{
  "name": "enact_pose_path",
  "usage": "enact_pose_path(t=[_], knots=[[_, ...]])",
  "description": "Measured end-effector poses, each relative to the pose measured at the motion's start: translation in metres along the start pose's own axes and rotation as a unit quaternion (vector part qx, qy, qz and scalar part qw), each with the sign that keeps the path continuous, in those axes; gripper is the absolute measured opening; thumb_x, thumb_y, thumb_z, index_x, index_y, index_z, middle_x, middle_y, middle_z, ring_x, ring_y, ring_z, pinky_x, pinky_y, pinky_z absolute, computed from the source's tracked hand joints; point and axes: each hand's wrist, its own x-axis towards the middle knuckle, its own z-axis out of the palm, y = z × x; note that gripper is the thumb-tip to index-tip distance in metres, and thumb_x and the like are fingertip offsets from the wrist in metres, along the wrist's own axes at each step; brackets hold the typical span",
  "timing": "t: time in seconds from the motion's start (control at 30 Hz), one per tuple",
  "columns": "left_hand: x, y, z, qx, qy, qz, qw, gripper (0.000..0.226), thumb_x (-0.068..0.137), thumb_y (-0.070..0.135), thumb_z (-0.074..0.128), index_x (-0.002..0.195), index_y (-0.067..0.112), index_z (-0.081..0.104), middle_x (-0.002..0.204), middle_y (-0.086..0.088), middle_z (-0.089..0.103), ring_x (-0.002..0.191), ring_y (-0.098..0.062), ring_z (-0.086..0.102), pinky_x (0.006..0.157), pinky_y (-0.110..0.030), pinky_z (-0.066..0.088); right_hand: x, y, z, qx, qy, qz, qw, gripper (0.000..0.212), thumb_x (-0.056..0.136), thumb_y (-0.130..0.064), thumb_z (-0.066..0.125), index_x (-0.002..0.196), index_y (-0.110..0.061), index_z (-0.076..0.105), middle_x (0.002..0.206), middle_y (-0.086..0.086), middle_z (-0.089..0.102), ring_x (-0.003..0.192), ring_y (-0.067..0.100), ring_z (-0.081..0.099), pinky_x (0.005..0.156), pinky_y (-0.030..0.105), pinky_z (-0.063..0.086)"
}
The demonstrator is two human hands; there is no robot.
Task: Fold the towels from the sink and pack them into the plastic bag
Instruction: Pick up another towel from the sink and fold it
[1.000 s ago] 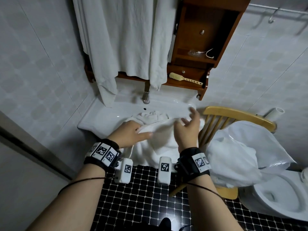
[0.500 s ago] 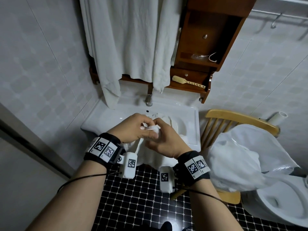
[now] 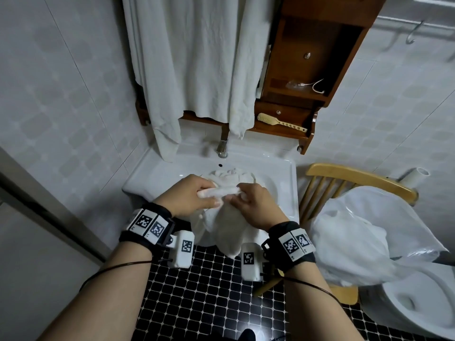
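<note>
Pinching a white towel (image 3: 229, 225) at its top edge, both hands meet over the front rim of the sink (image 3: 290, 193); left hand (image 3: 189, 199) and right hand (image 3: 256, 207) fingers are closed on it, cloth hanging below them. More towels (image 3: 231, 175) lie in the sink; the plastic bag (image 3: 364, 232) sits right of it.

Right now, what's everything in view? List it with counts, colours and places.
towel in hand: one, white, over the sink's front edge
towels in sink: crumpled white pile, count unclear
sink: one, white, centre
tap: one, metal, behind the basin
hanging towels: white, above the sink
wooden cabinet: one, brown, on the wall
brush: one, pale, lower shelf
chair: one, yellow wood, right
plastic bag: one, white, on the chair
toilet: one, white, lower right
left hand: gripping the towel
right hand: gripping the towel
</note>
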Motion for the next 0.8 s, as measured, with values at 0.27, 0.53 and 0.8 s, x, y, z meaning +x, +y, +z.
enact_pose_path(t=[0.27, 0.53, 0.8], knots=[[0.007, -0.010, 0.004, -0.063, 0.111, -0.099, 0.987, 0.058, 0.096, 0.058, 0.058, 0.084, 0.002, 0.059, 0.082, -0.022, 0.070, 0.079, -0.038, 0.073, 0.076, -0.053, 0.061, 0.002, -0.004, -0.009, -0.022, -0.069, 0.056, 0.996, 0.031, 0.099, -0.010, 0.060, 0.125, -0.025, 0.068, 0.104, 0.003, 0.073, 0.100, 0.019, 0.068, 0.085, 0.029, 0.050], [0.009, -0.018, 0.018, -0.164, 0.095, -0.102, 0.977, 0.064, 0.085, 0.058, 0.057, 0.108, 0.000, 0.067, 0.107, -0.024, 0.071, 0.102, -0.038, 0.070, 0.099, -0.059, 0.054, 0.002, -0.014, -0.013, 0.073, -0.062, 0.050, 0.994, 0.048, 0.075, -0.012, 0.043, 0.106, -0.020, 0.080, 0.101, -0.005, 0.077, 0.097, 0.009, 0.068, 0.084, 0.020, 0.050], [0.006, -0.005, 0.024, -0.157, 0.070, -0.068, 0.983, 0.053, 0.092, 0.050, 0.061, 0.102, -0.002, 0.063, 0.084, -0.016, 0.064, 0.078, -0.020, 0.060, 0.080, -0.049, 0.054, -0.001, -0.013, 0.001, -0.021, -0.090, 0.037, 0.995, 0.029, 0.086, -0.040, 0.082, 0.076, -0.017, 0.070, 0.069, 0.001, 0.066, 0.066, 0.013, 0.056, 0.061, 0.026, 0.046]])
